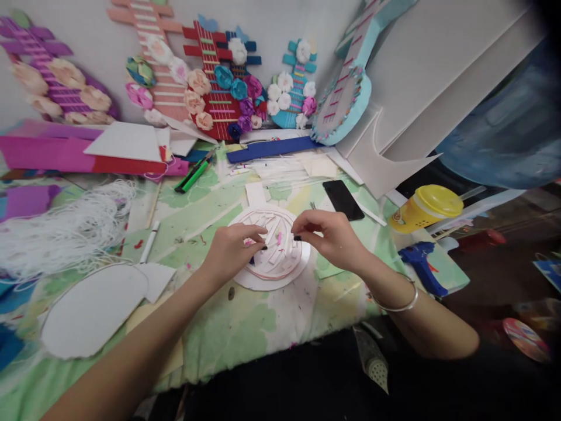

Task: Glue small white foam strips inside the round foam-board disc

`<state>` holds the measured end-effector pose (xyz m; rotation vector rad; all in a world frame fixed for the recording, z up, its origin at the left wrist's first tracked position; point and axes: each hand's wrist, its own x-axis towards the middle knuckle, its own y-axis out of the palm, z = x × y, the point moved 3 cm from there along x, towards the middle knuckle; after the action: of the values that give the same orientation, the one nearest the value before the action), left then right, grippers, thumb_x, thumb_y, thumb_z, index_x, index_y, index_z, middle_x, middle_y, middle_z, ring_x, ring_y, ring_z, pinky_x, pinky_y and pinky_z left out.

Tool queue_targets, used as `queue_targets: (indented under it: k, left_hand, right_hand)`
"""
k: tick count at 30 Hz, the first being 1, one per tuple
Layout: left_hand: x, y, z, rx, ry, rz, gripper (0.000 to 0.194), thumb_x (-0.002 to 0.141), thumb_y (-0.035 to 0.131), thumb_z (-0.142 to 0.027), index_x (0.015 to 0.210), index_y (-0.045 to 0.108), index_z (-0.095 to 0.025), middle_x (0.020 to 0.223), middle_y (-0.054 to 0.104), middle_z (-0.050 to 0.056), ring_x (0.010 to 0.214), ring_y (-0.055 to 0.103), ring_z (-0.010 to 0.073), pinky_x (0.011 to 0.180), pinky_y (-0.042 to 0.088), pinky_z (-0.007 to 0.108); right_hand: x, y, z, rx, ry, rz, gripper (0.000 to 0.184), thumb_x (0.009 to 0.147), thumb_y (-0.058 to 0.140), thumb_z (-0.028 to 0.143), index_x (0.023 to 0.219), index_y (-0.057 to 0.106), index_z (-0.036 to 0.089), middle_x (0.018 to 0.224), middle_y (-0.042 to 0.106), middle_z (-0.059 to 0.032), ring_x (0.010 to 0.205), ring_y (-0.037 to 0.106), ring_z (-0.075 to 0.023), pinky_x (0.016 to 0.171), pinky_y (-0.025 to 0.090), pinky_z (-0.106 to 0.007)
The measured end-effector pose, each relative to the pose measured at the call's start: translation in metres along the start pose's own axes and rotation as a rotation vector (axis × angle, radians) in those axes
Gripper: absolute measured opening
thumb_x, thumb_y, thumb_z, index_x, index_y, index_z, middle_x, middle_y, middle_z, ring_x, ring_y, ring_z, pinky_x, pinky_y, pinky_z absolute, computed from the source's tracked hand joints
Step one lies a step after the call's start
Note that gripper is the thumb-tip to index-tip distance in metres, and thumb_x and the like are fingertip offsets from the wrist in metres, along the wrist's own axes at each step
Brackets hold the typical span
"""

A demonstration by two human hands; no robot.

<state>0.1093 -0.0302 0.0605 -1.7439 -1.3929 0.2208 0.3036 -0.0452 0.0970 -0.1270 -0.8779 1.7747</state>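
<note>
A white round cardboard piece (245, 283) lies on the cloth in front of me, with a narrow tab at its far side. Small white strips and a few pink bits lie on it. My left hand (232, 248) is over its left side, finger and thumb brought together in a pinch. My right hand (326, 237) hovers at its right edge, thumb and forefinger pinched. Whatever is between the fingertips of either hand is too small to make out.
Decorated cardboard guitars (210, 76) lean on the wall. White string (65, 228) and a white oval board (94, 310) lie left. A green cutter (193, 176) is behind; a phone (343, 199), yellow-lidded cup (425, 207) and blue glue gun (423, 266) are right.
</note>
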Motion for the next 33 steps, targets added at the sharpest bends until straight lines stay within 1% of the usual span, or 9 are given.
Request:
queue_targets:
  k: [3,8,10,14,19,23,26,30,33]
  left_hand:
    - [0.004,0.003,0.002,-0.004,-0.006,0.041,0.023,0.067,0.063,-0.012,0.087,0.069,-0.019,0.071,0.072,0.000,0.071,0.065,0.0172,0.070,0.048,0.028]
    - [0.009,0.009,0.009,-0.071,-0.096,0.188,0.046,0.065,0.048,0.000,0.101,0.065,-0.021,0.078,0.073,-0.003,0.071,0.066,0.0146,0.069,0.049,0.025]
    - [0.009,0.009,0.010,-0.101,-0.109,0.173,0.040,0.068,0.049,-0.004,0.101,0.065,-0.019,0.079,0.073,-0.001,0.068,0.066,0.0141,0.067,0.049,0.025]
    - [0.011,0.006,0.010,-0.124,-0.094,0.057,0.023,0.074,0.055,-0.017,0.093,0.067,-0.017,0.079,0.073,0.002,0.069,0.066,0.0152,0.069,0.049,0.025]
    - [0.012,-0.001,0.008,-0.132,-0.066,0.020,0.020,0.074,0.052,-0.013,0.087,0.067,-0.017,0.083,0.071,0.002,0.072,0.064,0.0143,0.068,0.047,0.025]
    - [-0.001,-0.006,0.005,-0.016,0.051,0.202,0.003,0.070,0.060,-0.016,0.072,0.061,-0.017,0.073,0.064,0.002,0.071,0.057,0.0152,0.065,0.043,0.026]
    - [-0.015,-0.005,0.006,0.059,0.095,0.356,0.006,0.069,0.062,-0.018,0.067,0.056,-0.017,0.070,0.061,0.002,0.074,0.053,0.0164,0.067,0.040,0.028]
    - [-0.021,0.004,0.011,0.077,0.066,0.412,0.010,0.071,0.058,-0.016,0.063,0.052,-0.017,0.068,0.058,0.001,0.074,0.050,0.0159,0.067,0.038,0.027]
    - [-0.018,0.012,0.016,0.101,0.059,0.393,0.012,0.071,0.059,-0.016,0.062,0.051,-0.017,0.066,0.057,0.001,0.073,0.049,0.0164,0.067,0.038,0.028]
  right_hand:
    - [0.020,0.007,-0.003,-0.074,0.009,0.027,0.022,0.072,0.051,0.002,0.076,0.066,0.017,0.078,0.069,-0.0010,0.072,0.062,-0.0128,0.069,0.046,-0.024]
    - [0.034,0.019,-0.012,-0.232,0.032,0.099,0.029,0.071,0.048,-0.001,0.075,0.070,0.017,0.077,0.072,-0.0021,0.073,0.064,-0.0145,0.070,0.046,-0.025]
    - [0.033,0.018,-0.014,-0.221,0.036,0.057,0.027,0.073,0.050,0.001,0.078,0.070,0.017,0.079,0.072,-0.0024,0.074,0.065,-0.0148,0.070,0.046,-0.025]
    - [0.028,0.012,-0.017,-0.146,0.066,0.019,0.017,0.071,0.057,0.007,0.077,0.069,0.017,0.073,0.071,-0.0012,0.071,0.064,-0.0144,0.068,0.046,-0.025]
    - [0.024,0.009,-0.016,-0.158,0.031,0.093,0.032,0.066,0.052,-0.001,0.081,0.070,0.021,0.090,0.071,-0.0007,0.088,0.063,-0.0168,0.081,0.045,-0.029]
    - [0.012,0.002,-0.011,-0.220,0.031,0.104,0.018,0.071,0.059,0.008,0.080,0.069,0.020,0.084,0.070,-0.0018,0.082,0.062,-0.0165,0.077,0.044,-0.029]
    - [-0.005,-0.009,-0.012,-0.296,0.082,0.158,0.015,0.074,0.058,0.010,0.081,0.068,0.019,0.081,0.069,-0.0023,0.076,0.060,-0.0156,0.071,0.043,-0.028]
    - [-0.033,-0.015,-0.030,-0.469,0.228,0.374,0.016,0.068,0.059,0.006,0.079,0.066,0.015,0.078,0.066,-0.0057,0.076,0.057,-0.0183,0.070,0.041,-0.029]
    - [-0.053,-0.012,-0.048,-0.525,0.276,0.461,0.023,0.062,0.058,0.003,0.080,0.065,0.015,0.082,0.064,-0.0073,0.084,0.055,-0.0213,0.072,0.040,-0.030]
